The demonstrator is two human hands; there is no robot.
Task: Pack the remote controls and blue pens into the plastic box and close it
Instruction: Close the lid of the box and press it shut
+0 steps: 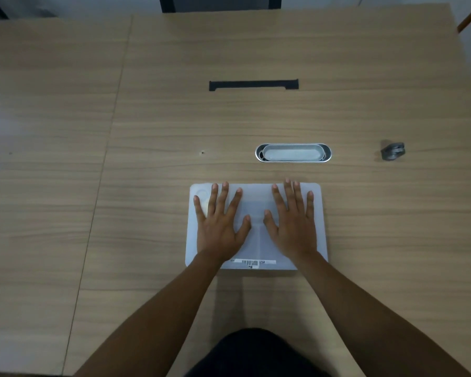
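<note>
Both hands pressing flat on the plastic box [256,227] lid.
Left hand [220,227] and right hand [292,227] fingers are spreading wide, gripping nothing; box sitting near tabletop [147,131] front edge.

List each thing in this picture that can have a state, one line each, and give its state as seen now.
plastic box: lid on, lying flat on the table; contents not visible.
left hand: open, fingers spread, palm flat on the lid.
right hand: open, fingers spread, palm flat on the lid.
cable port: cover shut, set in the table.
grey clip: lying loose, apart from the box.
</note>
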